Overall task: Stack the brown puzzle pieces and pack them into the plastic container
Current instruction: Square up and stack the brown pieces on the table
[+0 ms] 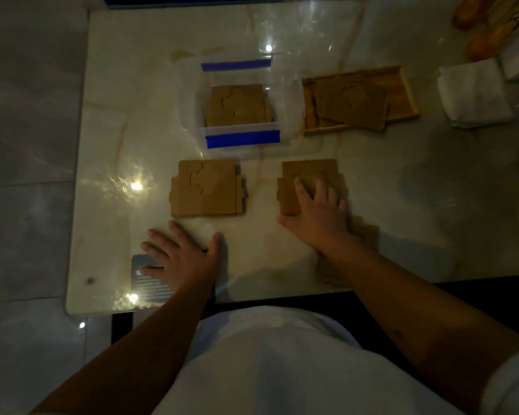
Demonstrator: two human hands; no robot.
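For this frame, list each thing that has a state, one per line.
Plastic container: open, puzzle pieces inside.
Left stack: on the table, untouched, edges uneven.
Right stack: on the table, under the right hand.
Wooden tray: holds loose pieces lying askew.
Left hand: flat on the table, empty.
Right hand: fingers spread, pressing on the right stack.

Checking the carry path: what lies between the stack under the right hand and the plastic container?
Head view: only bare table between the stack under the right hand and the plastic container.
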